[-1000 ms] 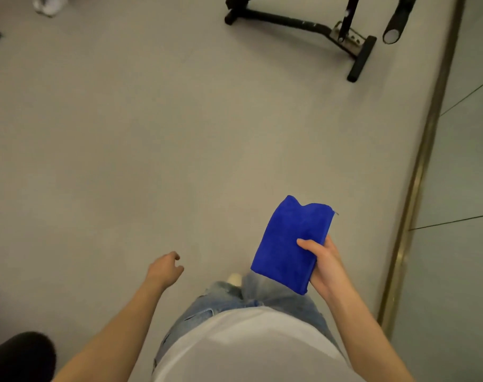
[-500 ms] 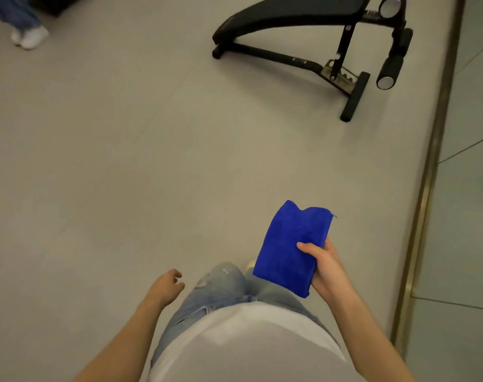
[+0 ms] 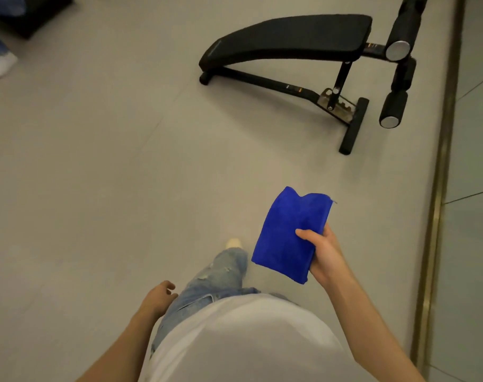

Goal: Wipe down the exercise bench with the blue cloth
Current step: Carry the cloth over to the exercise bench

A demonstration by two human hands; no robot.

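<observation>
Ahead, black padded exercise bench [image 3: 287, 37] on grey floor [image 3: 97, 161], well apart from folded bright blue cloth [image 3: 288, 232], right hand [image 3: 321, 255] gripping cloth, thumb on top, left hand [image 3: 157, 297] loosely curled and empty beside jeans [image 3: 212, 282]

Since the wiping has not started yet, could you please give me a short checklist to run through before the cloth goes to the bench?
1. Blue cloth in hand: ok, the right hand grips it, folded, thumb on top.
2. Left hand free: ok, it holds nothing.
3. Exercise bench within reach: not ok, it stands ahead, apart from both hands.
4. Bench pad in view: ok, its top shows.
5. Cloth clean or damp: cannot tell.
</observation>
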